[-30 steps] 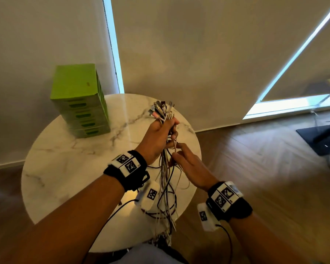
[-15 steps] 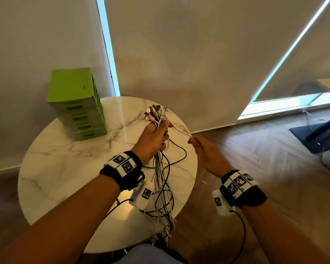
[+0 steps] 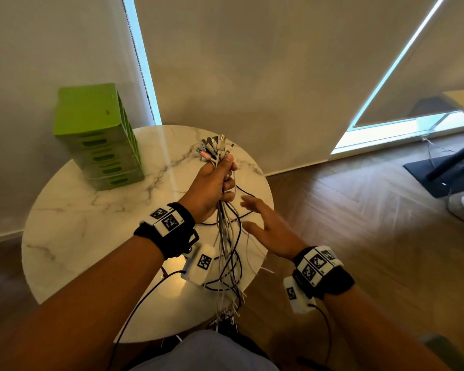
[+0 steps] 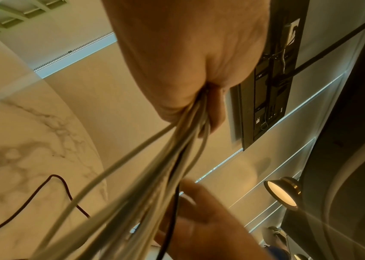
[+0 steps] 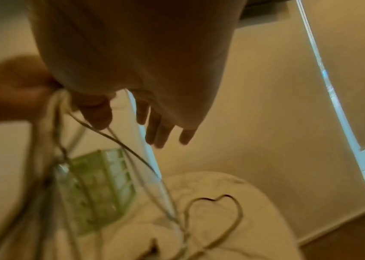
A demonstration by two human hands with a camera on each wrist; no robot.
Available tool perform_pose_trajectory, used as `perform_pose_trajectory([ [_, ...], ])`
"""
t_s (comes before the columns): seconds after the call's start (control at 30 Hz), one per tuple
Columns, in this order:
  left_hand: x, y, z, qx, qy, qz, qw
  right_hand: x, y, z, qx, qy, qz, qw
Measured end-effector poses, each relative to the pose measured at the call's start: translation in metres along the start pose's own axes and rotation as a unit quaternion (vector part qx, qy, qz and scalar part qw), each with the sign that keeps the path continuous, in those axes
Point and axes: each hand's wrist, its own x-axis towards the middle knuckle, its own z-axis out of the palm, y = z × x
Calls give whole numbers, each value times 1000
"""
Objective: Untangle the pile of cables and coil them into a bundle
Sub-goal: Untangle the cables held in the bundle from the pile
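- Round white marble surface (image 3: 73, 236) is standing against a pale wall, carrying a stack of green plastic drawers (image 3: 99, 137) at its far left.
- Above the surface, the left hand (image 3: 212, 188) is gripping the bundle of thin white and black cables (image 3: 227, 236) just under their plugs, fingers curled tight around it, with the plug ends fanning out on top and the long tails hanging down past the near edge.
- Just right of the hanging strands, the right hand (image 3: 268, 226) is hovering with fingers (image 5: 161, 133) spread and holding nothing.
- One black cable is looping out sideways onto the surface, so the strands are not yet lying parallel.
- To do this step well, the left grip should probably be staying firm near the plugs while the right fingers are combing downward from just below that fist, teasing the crossing loop free.
- Pulling gently seems wise, since a hard tug could be tightening a knot lower down, where the tails are bunching.
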Motion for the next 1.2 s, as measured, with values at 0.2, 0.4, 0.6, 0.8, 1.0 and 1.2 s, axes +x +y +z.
perform_pose_trajectory([
  [0.2, 6, -5, -5, 64, 21, 34, 997, 3, -24, 2, -14, 79, -85, 993],
  [0.4, 13, -11, -15, 95, 86, 23, 991, -4, -9, -21, 10, 206, -20, 978],
  [0.6, 10, -8, -23, 27, 49, -6, 998, -32, 61, -47, -59, -34, 224, 972],
  [0.8, 1, -6, -2, 18, -30, -29, 999, -48, 33, -48, -119, -262, 301, 909],
  [1.0, -9, -6, 14, 238, -128, 28, 962, -2, -31, -17, 85, -141, 92, 982],
  [1.2, -11, 7, -6, 334, -167, 54, 926, 20, -55, 16, 237, -107, 104, 960],
])
